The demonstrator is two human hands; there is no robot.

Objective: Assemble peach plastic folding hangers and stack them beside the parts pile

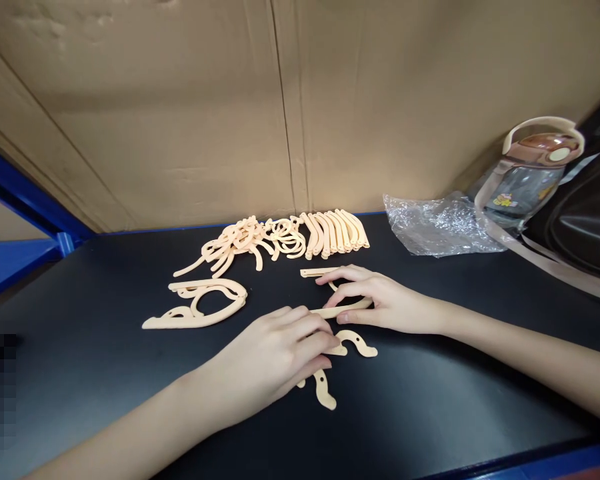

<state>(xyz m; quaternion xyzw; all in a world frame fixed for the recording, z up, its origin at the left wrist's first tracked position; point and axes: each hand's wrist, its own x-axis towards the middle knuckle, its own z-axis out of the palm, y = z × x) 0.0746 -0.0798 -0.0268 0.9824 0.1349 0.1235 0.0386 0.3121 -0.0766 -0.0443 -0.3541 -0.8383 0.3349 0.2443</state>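
Beige plastic parts of folding clothes hangers lie on the black table. My right hand point(375, 297) is curled over a folded pair of hanger arms point(343, 311), its thumb at the near arm and its fingertips at the far one. Palm down, my left hand point(293, 343) has its fingers bent beside a small curved hook piece point(363, 343), which shows past the fingertips; its grip is partly hidden. Below lies a second hook piece point(323, 389), partly under the left hand. To the left rests a joined folding hanger point(220, 320), touched by neither hand.
Behind the hands are a loose pile of hook pieces point(237, 240) and a row of curved hanger arms point(335, 233). A crumpled clear plastic bag point(440, 227) and a strapped water bottle point(517, 190) stand at the right, by a black object. Cardboard point(205, 113) walls the back.
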